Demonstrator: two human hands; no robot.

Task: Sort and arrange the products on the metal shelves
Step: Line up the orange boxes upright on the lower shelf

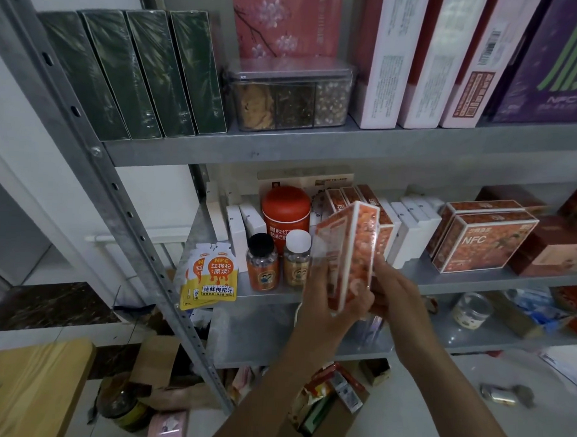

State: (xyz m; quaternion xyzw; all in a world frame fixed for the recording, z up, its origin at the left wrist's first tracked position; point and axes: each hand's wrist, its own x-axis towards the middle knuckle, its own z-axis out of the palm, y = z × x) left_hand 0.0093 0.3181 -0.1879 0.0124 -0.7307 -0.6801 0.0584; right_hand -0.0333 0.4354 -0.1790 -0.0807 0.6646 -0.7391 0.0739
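Both hands hold an orange, plastic-wrapped flat box [351, 253] upright in front of the middle metal shelf [458, 278]. My left hand [330, 304] grips its lower left side, fingers curled round the bottom edge. My right hand [392, 290] grips the lower right edge. Behind the box stand more orange boxes of the same kind [350, 196] in a row. To the left are two small bottles [262, 261], a red canister [285, 211] and yellow-orange juice pouches [218, 273].
White boxes [411, 222] and larger orange NFC boxes [482, 238] stand to the right. The upper shelf carries dark green boxes [138, 72], a clear snack container [291, 97] and tall cartons [426, 59]. An open cardboard box of goods [330, 399] lies on the floor below.
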